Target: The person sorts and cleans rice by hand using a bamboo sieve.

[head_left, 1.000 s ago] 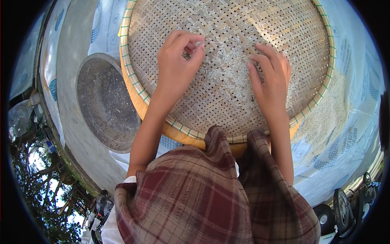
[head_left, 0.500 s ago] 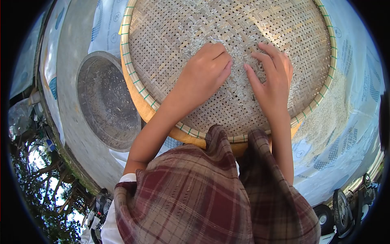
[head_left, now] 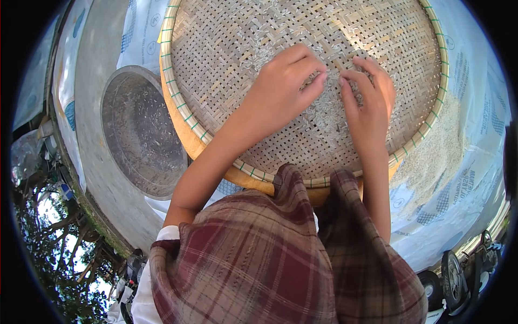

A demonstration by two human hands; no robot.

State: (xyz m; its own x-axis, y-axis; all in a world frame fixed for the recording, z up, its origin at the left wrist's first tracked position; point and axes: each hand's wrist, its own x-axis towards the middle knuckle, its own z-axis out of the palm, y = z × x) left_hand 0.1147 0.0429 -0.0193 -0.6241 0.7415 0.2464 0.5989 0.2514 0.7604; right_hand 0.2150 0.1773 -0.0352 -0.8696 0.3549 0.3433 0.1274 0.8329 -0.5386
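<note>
A round woven bamboo tray (head_left: pixel 216 32) with a green-stitched rim lies in front of me, pale rice grains (head_left: pixel 329 116) scattered and loosely heaped on its weave. Over the middle of it is my left hand (head_left: pixel 288 89), thumb and forefinger pinched together; whatever is between them is too small or hidden to make out. My right hand (head_left: pixel 372 100) hovers just to its right above the grains, fingers curled and the thumb tip meeting the forefinger tip. Anything in that pinch cannot be made out either. A small gap separates the two hands.
Left of the tray stands a dark round basin (head_left: pixel 143 129) with some grains inside. An orange-yellow rim (head_left: pixel 245 182) shows beneath the tray. More grain (head_left: pixel 437 156) is spread on printed plastic sheeting (head_left: pixel 453 216) at the right. Wheels (head_left: pixel 453 275) stand at lower right.
My left hand has moved right and slightly up, its thumb and forefinger now showing as a pinch. My right hand has shifted slightly right, its thumb and forefinger drawn closer together.
</note>
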